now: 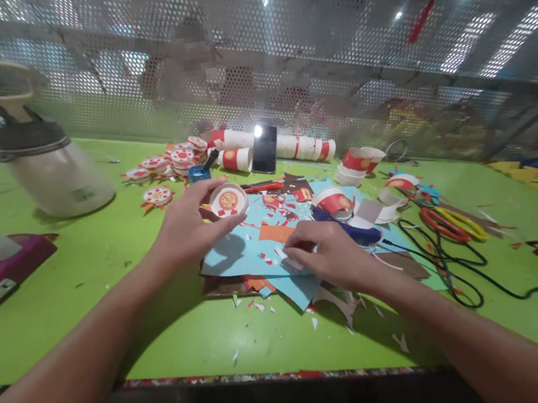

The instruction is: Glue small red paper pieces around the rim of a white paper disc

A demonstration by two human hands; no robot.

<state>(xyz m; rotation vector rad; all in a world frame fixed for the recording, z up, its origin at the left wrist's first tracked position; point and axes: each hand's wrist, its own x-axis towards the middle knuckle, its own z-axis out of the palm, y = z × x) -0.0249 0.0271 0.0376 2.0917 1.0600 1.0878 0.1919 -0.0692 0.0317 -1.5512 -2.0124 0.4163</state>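
Observation:
Raised over the sheets, my left hand (186,222) grips a paper cup bottom (229,201) by its rim, thumb below and fingers above. Inside its white ring is a red and gold round print. My right hand (329,249) is closed in a pinch low over the light blue paper (237,260), with a small white paper piece (288,258) at its fingertips. Red and white paper scraps and an orange paper strip (274,231) lie around it. Just behind that hand lies a blue glue gun (362,233), partly covered by it.
Finished-looking red and white paper discs (176,158) are piled at the back left. Paper cups (358,164), a phone (265,149) and a cup stack (301,146) stand behind. Black cable (452,261) and scissors (447,225) lie right; a lamp-like white appliance (51,166) stands left.

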